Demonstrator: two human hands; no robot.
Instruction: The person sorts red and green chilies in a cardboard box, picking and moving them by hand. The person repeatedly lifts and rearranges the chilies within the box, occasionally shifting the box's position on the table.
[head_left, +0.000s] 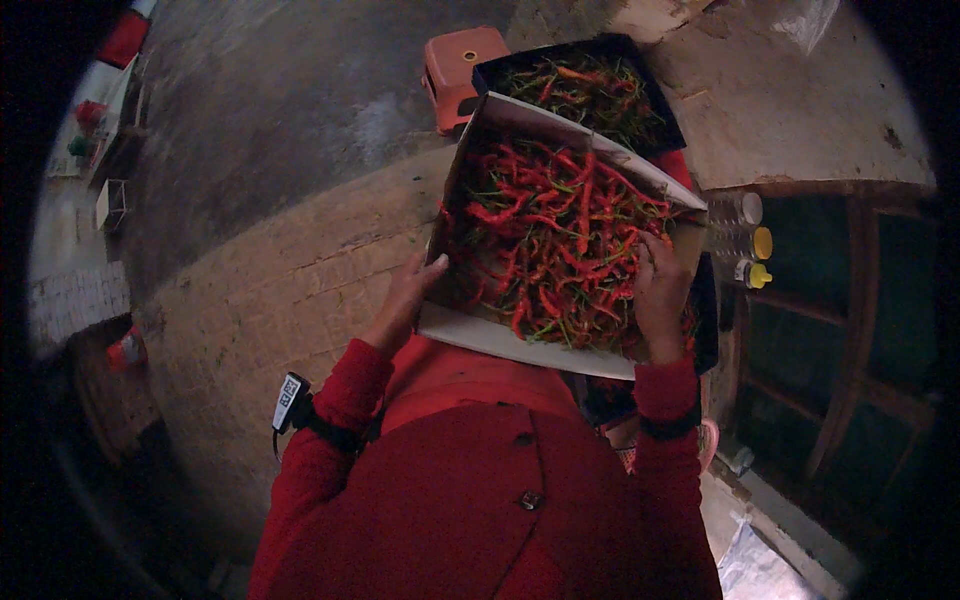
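An open cardboard box (517, 343) sits in front of my body, heaped with long red chili peppers (547, 232) that have green stems. My left hand (409, 292) grips the box's left side, its thumb over the edge. On the right, my right hand (660, 281) reaches inside the box wall, fingers bent onto the peppers there. Whether it has closed on any pepper is hidden by the hand itself. Just behind the box is a dark tray (667, 112) of greener chili peppers with a few orange and red ones.
A salmon-coloured plastic stool (461, 64) stands beside the dark tray. To the right are jars with white and yellow lids (761, 244) near a dark-paned wooden frame (859, 300). Concrete and brick-patterned floor (285, 277) spreads to the left.
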